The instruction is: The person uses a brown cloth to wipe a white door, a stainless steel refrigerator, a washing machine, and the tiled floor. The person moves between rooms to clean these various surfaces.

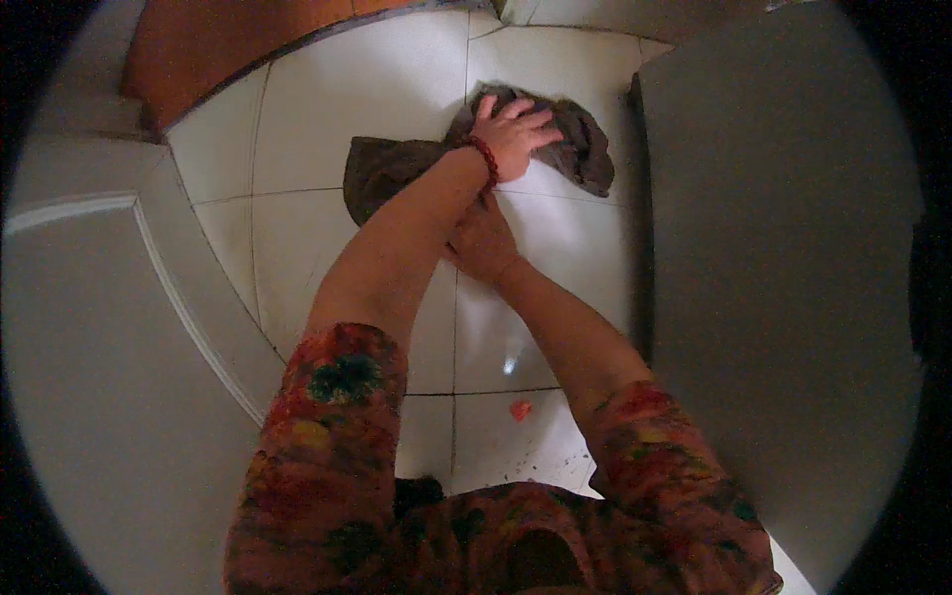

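A dark, crumpled cloth (pixel 584 145) lies spread on the pale tiled floor. On its upper part rests my left hand (pixel 515 137), palm down with the fingers apart; a red beaded bracelet circles that wrist. My right hand (pixel 483 238) is below it, close under the left forearm, by the lower edge of the cloth. My forearms cross near the wrists. The left forearm hides part of the right hand and of the cloth, so whether the right fingers hold cloth does not show.
A grey panel (pixel 773 223) stands along the right side, and a pale panelled door (pixel 82 297) along the left. Reddish-brown wood (pixel 223 52) borders the floor at the upper left. A small red scrap (pixel 520 410) and dark crumbs (pixel 532 470) lie on the tiles near my body.
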Demonstrator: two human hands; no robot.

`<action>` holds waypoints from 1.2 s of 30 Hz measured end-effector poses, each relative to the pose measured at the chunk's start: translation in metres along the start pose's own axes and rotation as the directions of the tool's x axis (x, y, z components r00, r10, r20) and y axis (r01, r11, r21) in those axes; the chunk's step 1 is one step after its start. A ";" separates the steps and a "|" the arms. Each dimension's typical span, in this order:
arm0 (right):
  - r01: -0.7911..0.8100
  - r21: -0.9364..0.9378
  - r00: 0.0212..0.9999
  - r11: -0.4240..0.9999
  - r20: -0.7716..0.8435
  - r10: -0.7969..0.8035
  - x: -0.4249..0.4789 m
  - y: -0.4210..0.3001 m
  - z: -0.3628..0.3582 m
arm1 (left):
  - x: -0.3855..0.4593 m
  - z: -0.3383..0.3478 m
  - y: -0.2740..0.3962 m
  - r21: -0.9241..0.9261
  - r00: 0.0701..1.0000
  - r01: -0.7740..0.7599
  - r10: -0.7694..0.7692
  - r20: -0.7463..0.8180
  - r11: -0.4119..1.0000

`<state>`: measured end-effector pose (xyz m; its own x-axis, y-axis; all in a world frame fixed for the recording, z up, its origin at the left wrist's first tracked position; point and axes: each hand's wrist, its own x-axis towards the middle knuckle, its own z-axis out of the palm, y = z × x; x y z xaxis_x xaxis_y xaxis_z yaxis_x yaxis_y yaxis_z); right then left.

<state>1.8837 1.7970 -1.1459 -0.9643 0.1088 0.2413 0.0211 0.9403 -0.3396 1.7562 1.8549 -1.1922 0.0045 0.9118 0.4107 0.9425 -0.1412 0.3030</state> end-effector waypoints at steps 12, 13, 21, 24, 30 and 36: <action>-0.424 0.356 0.855 0.833 0.459 0.239 -0.146 -0.121 0.006 | -0.100 -0.041 0.182 -0.143 0.934 0.102 -0.045 0.355 0.984; -0.421 0.403 0.860 0.812 0.461 0.217 -0.159 -0.137 -0.001 | -0.120 -0.047 0.203 -0.177 0.921 0.119 -0.042 0.387 0.977; -0.114 0.508 0.958 0.854 0.283 -0.041 -0.188 -0.168 -0.056 | -0.145 -0.132 0.206 0.001 0.895 0.243 -0.225 0.386 0.970; -0.165 0.583 0.979 0.796 -0.004 0.206 -0.159 -0.130 -0.064 | -0.134 -0.155 0.157 -0.171 0.815 0.402 -0.436 -0.382 0.900; -0.362 0.086 0.929 0.928 -0.044 0.367 -0.121 -0.089 -0.037 | -0.109 -0.083 0.042 0.168 0.314 0.932 -0.947 0.071 0.321; -0.345 -0.215 0.937 0.913 -0.030 0.347 -0.119 -0.063 -0.009 | 0.013 -0.034 0.029 0.292 0.548 0.696 -0.748 0.375 0.656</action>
<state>1.9996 1.7281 -1.1454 -0.8887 0.4381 0.1351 0.4091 0.8908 -0.1977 1.7721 1.8495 -1.1490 -0.5767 0.7498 -0.3245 0.7192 0.6543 0.2338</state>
